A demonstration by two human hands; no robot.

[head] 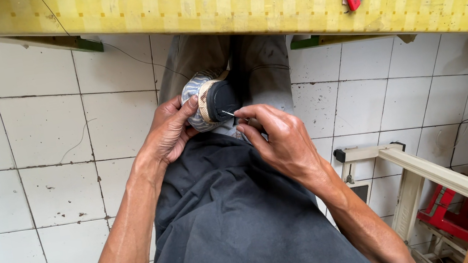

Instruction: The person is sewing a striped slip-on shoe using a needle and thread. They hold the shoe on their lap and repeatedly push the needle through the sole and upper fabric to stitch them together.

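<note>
Head view, shoe between left fingers, right fingers pinching needle

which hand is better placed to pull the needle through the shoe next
Probably the right hand: its fingertips already pinch the needle at the shoe's dark sole edge. The left hand is wrapped around the shoe, steadying it.

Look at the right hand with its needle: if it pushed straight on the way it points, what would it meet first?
The right hand points its needle left at the shoe held by the left hand. It would likely meet the shoe's dark sole edge first; depth is hard to judge.
</note>
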